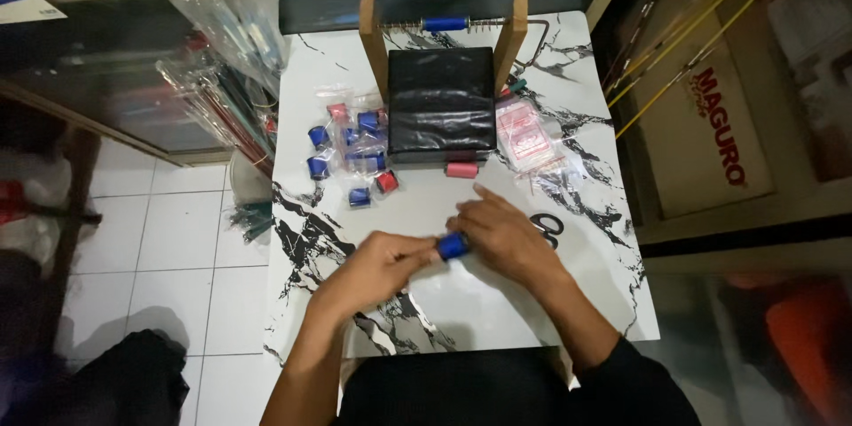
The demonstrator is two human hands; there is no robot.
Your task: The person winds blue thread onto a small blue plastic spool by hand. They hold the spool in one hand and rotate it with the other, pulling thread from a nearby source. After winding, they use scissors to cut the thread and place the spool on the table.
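Note:
A small blue spool (453, 246) is held between my two hands above the white marble-patterned table (586, 302). My left hand (377, 269) pinches its left end with the fingertips. My right hand (506, 235) closes over its right end, with two fingers stretched out. Both hands sit near the table's front middle.
A wooden frame (374, 44) with a spring rod carrying a blue spool (445, 24) stands at the back, over a black block (441, 103). Several blue and red spools (351, 155) in clear bags lie to its left, a red spool (461, 169) in front. Scissors (548, 229) lie right of my hands.

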